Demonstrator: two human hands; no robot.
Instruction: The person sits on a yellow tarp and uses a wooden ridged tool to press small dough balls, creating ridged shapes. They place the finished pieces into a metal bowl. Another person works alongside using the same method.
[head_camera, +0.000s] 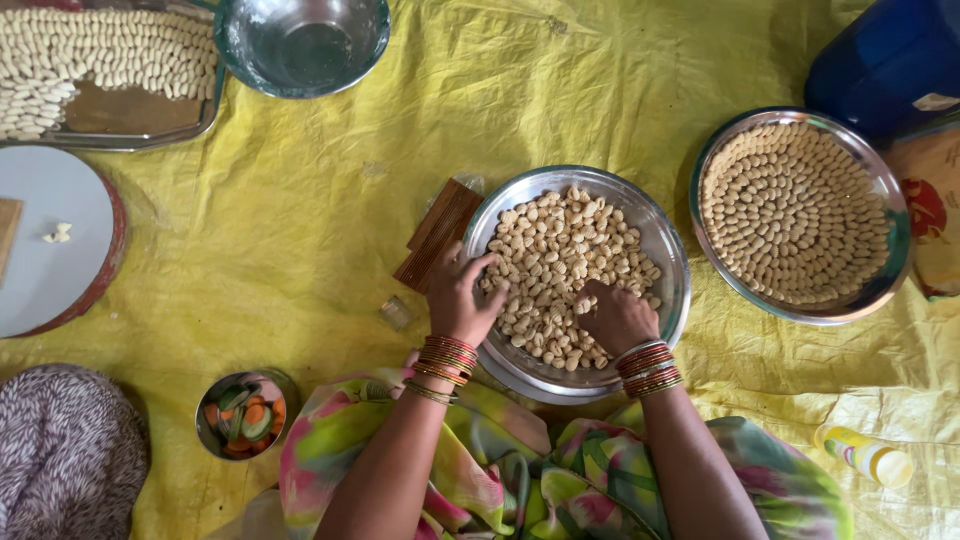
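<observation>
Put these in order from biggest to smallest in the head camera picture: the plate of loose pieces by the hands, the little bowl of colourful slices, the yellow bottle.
1. Plate of loose pieces
2. Little bowl of colourful slices
3. Yellow bottle, though it looks close in size to the bowl.

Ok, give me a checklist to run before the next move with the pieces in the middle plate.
1. Left hand on the plate rim, steadying it: ok.
2. Right hand in the pieces, fingers curled: ok; whether it holds any: cannot tell.
3. Plate flat on the yellow sheet: ok.
4. Right-side plate with pieces laid in rings, within reach: likely ok.
5. Room left on that plate: not ok, it looks full.
6. Wooden block beside the left hand, touching the plate: cannot tell.
</observation>
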